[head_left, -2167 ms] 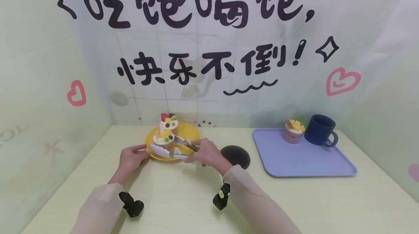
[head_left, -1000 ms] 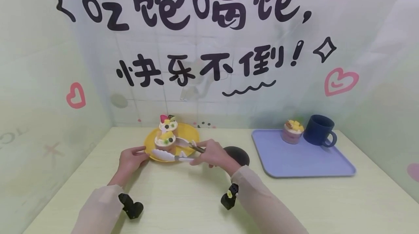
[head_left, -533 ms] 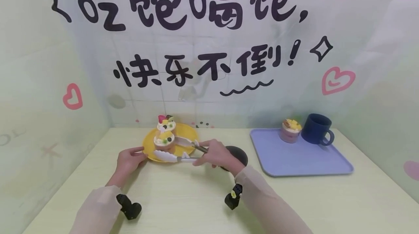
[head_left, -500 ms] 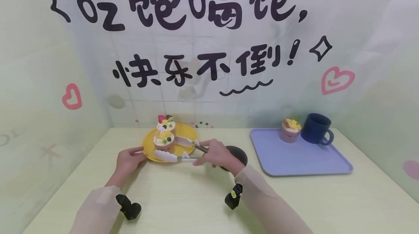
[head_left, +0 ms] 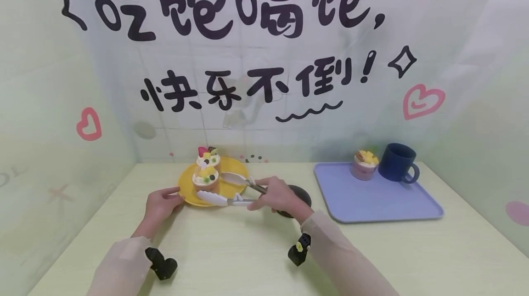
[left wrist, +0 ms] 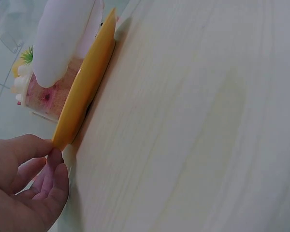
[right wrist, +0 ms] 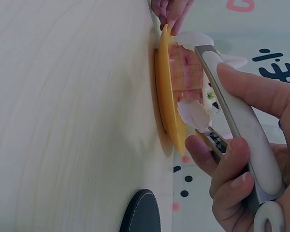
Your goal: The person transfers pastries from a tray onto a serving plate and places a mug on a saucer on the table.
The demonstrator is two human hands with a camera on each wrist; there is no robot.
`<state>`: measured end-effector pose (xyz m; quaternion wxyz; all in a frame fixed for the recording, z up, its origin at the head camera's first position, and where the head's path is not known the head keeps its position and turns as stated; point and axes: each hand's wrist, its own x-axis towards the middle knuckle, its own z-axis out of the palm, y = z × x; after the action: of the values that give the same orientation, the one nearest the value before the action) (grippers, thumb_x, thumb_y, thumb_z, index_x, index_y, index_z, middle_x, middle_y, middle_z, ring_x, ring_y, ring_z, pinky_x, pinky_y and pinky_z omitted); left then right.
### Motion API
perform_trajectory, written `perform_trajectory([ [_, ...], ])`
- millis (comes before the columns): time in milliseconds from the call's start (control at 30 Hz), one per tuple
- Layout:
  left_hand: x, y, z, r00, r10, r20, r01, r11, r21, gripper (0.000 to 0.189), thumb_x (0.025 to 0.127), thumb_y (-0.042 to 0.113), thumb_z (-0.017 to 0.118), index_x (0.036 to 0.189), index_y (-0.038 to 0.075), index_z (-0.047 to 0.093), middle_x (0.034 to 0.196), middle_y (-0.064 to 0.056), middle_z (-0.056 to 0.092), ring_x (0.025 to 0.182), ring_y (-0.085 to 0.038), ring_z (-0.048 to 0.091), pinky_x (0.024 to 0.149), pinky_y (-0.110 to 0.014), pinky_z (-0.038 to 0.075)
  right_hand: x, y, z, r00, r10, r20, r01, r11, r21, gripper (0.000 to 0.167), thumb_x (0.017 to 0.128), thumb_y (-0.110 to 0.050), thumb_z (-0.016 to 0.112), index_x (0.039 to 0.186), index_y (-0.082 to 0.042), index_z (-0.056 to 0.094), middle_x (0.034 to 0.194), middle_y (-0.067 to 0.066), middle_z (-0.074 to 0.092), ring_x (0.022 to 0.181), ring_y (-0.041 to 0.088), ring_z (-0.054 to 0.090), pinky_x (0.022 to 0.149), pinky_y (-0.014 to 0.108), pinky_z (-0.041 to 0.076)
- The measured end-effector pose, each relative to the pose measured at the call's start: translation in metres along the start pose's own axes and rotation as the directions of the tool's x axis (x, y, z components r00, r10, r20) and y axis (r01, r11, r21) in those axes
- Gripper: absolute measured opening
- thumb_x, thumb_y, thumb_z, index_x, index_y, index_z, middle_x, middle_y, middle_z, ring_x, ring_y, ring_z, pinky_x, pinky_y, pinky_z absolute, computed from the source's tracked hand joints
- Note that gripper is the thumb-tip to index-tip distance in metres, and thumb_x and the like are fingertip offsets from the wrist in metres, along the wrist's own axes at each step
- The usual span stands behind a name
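Note:
My left hand [head_left: 161, 206] pinches the left rim of a yellow plate [head_left: 236, 166] between thumb and fingers; the left wrist view shows this grip on the rim [left wrist: 60, 137]. Two dessert cups topped with cream and fruit stand on the plate, a front cup [head_left: 205, 179] and, behind it, a cup with a strawberry [head_left: 208, 160]. My right hand [head_left: 278, 195] grips a pair of tongs [right wrist: 251, 145] by the handles. Their white scalloped tips are spread, one in front of the front cup and one to its right, with a gap to the cup in the head view.
A black round coaster [head_left: 301, 195] lies behind my right wrist, partly hidden. To the right, a lavender tray [head_left: 384, 204] bears another dessert cup [head_left: 364, 166] and a dark blue mug [head_left: 396, 162]. A printed curtain [head_left: 256, 139] closes off the table's back.
The tongs have drawn back to the right from the front cup and their arms have spread wider. My left hand stays on the plate rim; the head view has shifted slightly.

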<state>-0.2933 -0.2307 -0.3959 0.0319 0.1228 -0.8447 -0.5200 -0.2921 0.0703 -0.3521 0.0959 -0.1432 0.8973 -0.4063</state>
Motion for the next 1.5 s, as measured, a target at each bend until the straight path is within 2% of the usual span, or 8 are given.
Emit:
perform_trajectory([
  [467,0.003,-0.003,0.0,1.0,-0.009,0.002,0.009,1.0,-0.014,0.047,0.085,0.009,0.06,0.125,-0.011,0.047,0.104,-0.026,0.062,0.07,-0.013,0.059,0.057,-0.019,0.047,-0.009,0.001,-0.007,1.0,-0.002,0.002,0.002,1.0,0.004,0.077,0.067,-0.027,0.081,0.134,-0.01,0.048,0.07,0.003,0.062,0.036,0.012,0.033,0.037,0.023,0.032],
  [733,0.003,-0.003,0.0,1.0,0.001,0.006,-0.001,1.0,-0.018,0.047,0.085,0.009,0.06,0.125,-0.012,0.046,0.104,-0.027,0.061,0.071,-0.012,0.06,0.058,-0.019,0.048,-0.013,0.005,-0.013,1.0,-0.004,-0.013,0.003,0.999,-0.032,0.077,0.066,-0.028,0.081,0.134,-0.011,0.048,0.073,0.002,0.062,0.039,0.012,0.038,0.038,0.024,0.034],
  [1000,0.001,-0.002,0.001,1.0,0.011,0.007,-0.011,1.0,-0.013,0.046,0.085,0.008,0.06,0.124,-0.013,0.047,0.102,-0.026,0.062,0.069,-0.011,0.059,0.058,-0.02,0.048,-0.018,0.011,-0.02,0.999,-0.023,-0.027,0.022,0.999,-0.037,0.076,0.067,-0.027,0.08,0.133,-0.01,0.048,0.07,0.001,0.063,0.038,0.013,0.038,0.037,0.024,0.033],
  [1500,0.005,-0.005,-0.001,1.0,0.011,0.008,-0.011,1.0,-0.014,0.048,0.084,0.009,0.061,0.125,-0.012,0.046,0.1,-0.024,0.063,0.069,-0.01,0.059,0.058,-0.019,0.049,-0.026,0.025,-0.031,0.997,-0.032,-0.075,0.028,0.998,-0.051,0.074,0.066,-0.028,0.08,0.132,-0.011,0.05,0.078,0.002,0.064,0.039,0.014,0.043,0.039,0.029,0.042],
])
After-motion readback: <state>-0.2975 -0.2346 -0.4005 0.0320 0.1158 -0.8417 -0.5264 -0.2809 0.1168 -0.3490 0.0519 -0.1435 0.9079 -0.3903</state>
